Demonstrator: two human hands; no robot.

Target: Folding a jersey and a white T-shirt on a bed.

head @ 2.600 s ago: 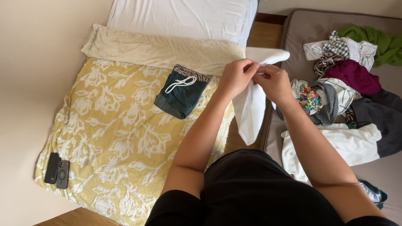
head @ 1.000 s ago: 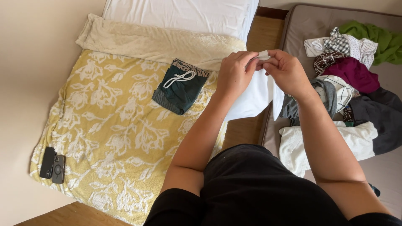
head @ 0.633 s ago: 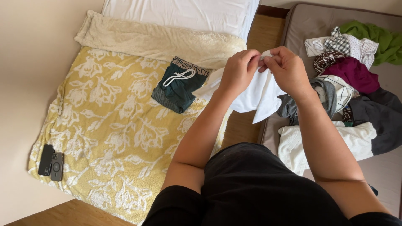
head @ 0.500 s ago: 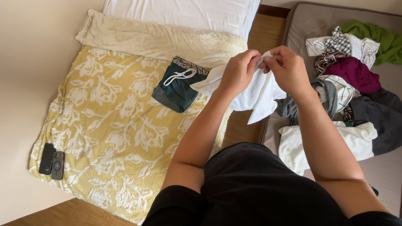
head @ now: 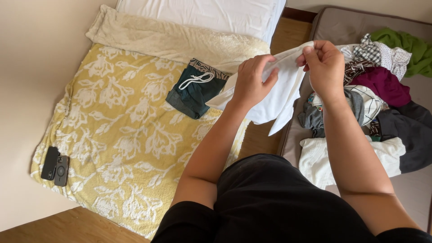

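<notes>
Both of my hands hold a white cloth garment (head: 280,96) in the air above the gap between the bed and the couch. My left hand (head: 252,81) grips its upper left part, fingers curled into the fabric. My right hand (head: 325,63) pinches the top edge higher up and to the right. The cloth hangs down between them in loose folds. A folded dark green pair of shorts (head: 194,90) with a white drawstring lies on the yellow floral blanket (head: 117,139), left of my left hand.
A pile of mixed clothes (head: 382,90) covers the grey couch (head: 324,27) at right, with a white piece (head: 315,157) at its near edge. Two dark phones (head: 55,164) lie at the blanket's near-left corner. A cream throw (head: 171,40) and white sheet sit beyond. The wooden floor (head: 256,139) shows between.
My hands have drawn apart, the right one rising and moving right, spreading the white cloth between them. The view has shifted slightly.
</notes>
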